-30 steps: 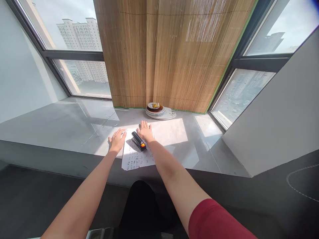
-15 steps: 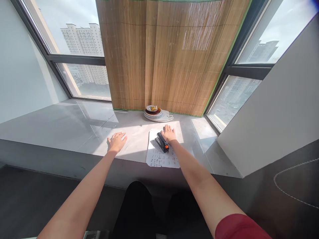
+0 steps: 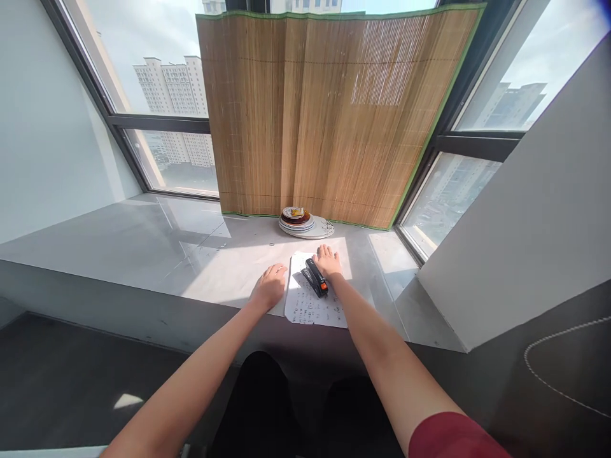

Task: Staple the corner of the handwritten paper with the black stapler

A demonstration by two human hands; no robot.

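Observation:
A white sheet of paper [image 3: 312, 305] with printed text lies near the front edge of the grey window ledge [image 3: 143, 242]. A black stapler [image 3: 316, 277] with an orange end rests on the sheet. My right hand [image 3: 327, 261] lies flat on the paper's far right part, just beside the stapler, fingers apart. My left hand [image 3: 270, 286] rests palm down on the ledge at the paper's left edge, holding nothing.
A stack of plates [image 3: 305, 222] with a small dish on top stands behind the paper, against a bamboo screen [image 3: 324, 114] leaning on the window. A white slanted wall [image 3: 515, 216] closes the right side. The ledge's front drops to a dark floor.
My left hand has moved right along the ledge to the paper's left edge. My right hand, the paper and the stapler stay about where they were half a second ago.

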